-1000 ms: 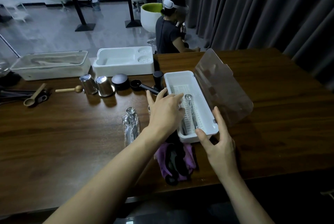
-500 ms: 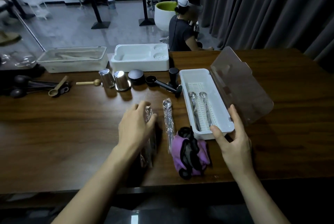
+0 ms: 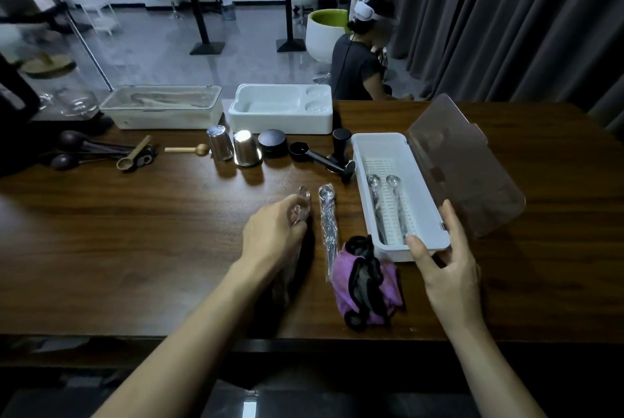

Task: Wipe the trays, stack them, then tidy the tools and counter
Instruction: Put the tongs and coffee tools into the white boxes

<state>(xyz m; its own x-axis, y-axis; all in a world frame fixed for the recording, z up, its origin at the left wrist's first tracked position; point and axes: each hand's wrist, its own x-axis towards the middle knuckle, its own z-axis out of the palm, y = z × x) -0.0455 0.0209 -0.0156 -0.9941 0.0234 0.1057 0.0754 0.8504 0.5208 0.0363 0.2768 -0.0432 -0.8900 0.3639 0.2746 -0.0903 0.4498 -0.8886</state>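
The wrapped spoon (image 3: 303, 205) lies on the table (image 3: 135, 248) with its long axis running 12 to 6 o'clock, bowl end toward 12. The left hand (image 3: 273, 236), its forearm slanting in from 7 o'clock, is palm down with fingers curled round the spoon; the bowl pokes out at the hand's 1 o'clock. A second wrapped spoon (image 3: 328, 221) lies parallel at 3 o'clock. The right hand (image 3: 445, 259) clasps the near right corner of the box (image 3: 388, 147), thumb on its end wall.
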